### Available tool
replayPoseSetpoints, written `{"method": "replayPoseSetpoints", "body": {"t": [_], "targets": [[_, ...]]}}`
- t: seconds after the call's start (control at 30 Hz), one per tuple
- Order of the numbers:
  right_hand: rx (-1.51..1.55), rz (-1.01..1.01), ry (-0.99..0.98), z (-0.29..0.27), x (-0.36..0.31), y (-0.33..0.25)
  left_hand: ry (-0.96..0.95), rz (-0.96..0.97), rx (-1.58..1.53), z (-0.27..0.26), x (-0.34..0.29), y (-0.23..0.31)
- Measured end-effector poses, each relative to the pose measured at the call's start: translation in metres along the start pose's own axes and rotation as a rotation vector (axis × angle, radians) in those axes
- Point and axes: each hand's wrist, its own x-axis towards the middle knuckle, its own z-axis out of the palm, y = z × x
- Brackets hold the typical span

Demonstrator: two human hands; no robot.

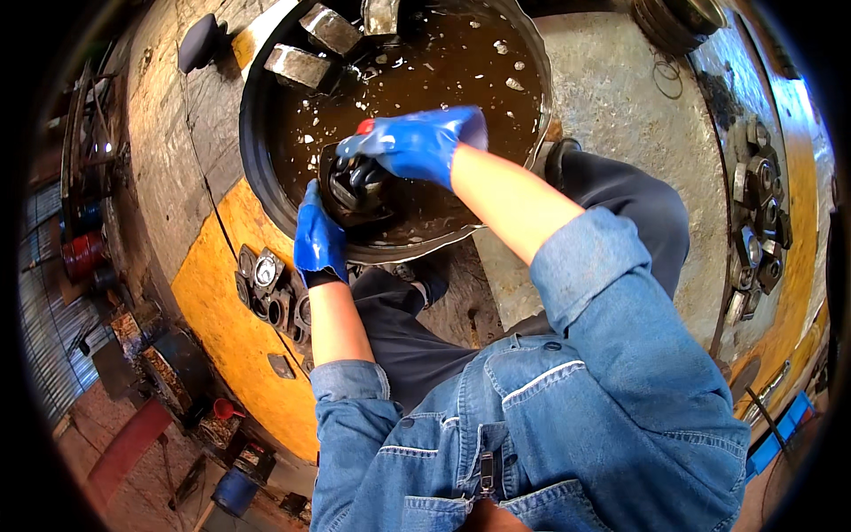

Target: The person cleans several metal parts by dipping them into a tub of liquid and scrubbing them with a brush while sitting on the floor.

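A wide black tub (251, 146) holds brown, murky liquid with flecks of foam. At its near left side is a dark, wet, round metal part (359, 206) with a flanged edge. My left hand (317, 238), in a blue rubber glove, grips this part at its left edge. Over the same part, my right hand (417, 146), gloved alike, is closed; a bit of red (365, 127) shows at its fingers, and the rest of what it holds is hidden. Several blocky metal pieces (300, 66) rest at the tub's far left, partly in the liquid.
Greasy metal parts (266, 269) lie on the yellow floor left of my legs. More flanged parts (761, 208) are grouped at the far right. A dark round object (200, 43) stands beyond the tub's left side, and metal rings (678, 25) sit at the back right.
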Motion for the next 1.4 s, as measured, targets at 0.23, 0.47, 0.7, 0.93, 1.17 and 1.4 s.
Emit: {"method": "replayPoseSetpoints", "body": {"t": [0.23,0.47,0.7,0.93,1.17,1.4], "targets": [[-0.434,0.046,-0.404,-0.028,0.007,-0.080,0.026,-0.373,-1.501,0.016,-0.007,-0.019],[-1.003,-0.646,-0.630,0.020,-0.009,-0.063,-0.039,-0.406,-1.654,0.022,-0.001,-0.019],[-0.614,-0.637,-0.452,0.008,0.002,-0.066,0.012,-0.420,-1.352,0.011,-0.003,-0.009],[-0.910,-0.037,-0.619,0.039,0.019,-0.076,-0.018,-0.316,-1.207,0.006,0.001,-0.003],[-0.025,0.454,-0.211,0.024,0.012,-0.058,0.140,0.085,-0.400,0.007,-0.013,-0.025],[-0.137,0.097,0.074,0.022,-0.037,-0.016,0.086,0.062,-0.078,-0.002,-0.012,-0.011]]}}
